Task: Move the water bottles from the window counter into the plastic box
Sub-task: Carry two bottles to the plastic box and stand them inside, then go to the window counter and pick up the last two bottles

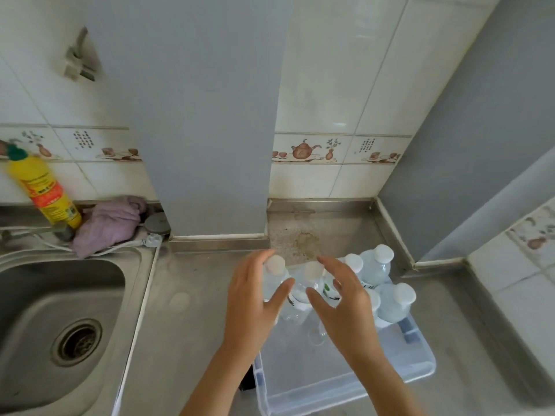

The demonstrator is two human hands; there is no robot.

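Note:
A clear plastic box (354, 382) sits on the steel counter in front of me. Several clear water bottles with white caps stand upright in its far right part, among them one (377, 265) at the back and one (396, 304) nearer me. My left hand (255, 307) wraps around a bottle (274, 267) at the box's far left, thumb in front, fingers behind. My right hand (345, 304) holds a neighbouring bottle (312, 274), whose green-marked label shows between thumb and fingers. Both held bottles stand upright, and their bases look to be inside the box.
The steel counter (195, 295) runs to a sink (60, 319) on the left. A yellow detergent bottle (45, 190), a purple cloth (111, 223) and a white plug (153, 240) lie behind the sink. Tiled walls close the back and right; a stained recess (312, 235) lies behind the box.

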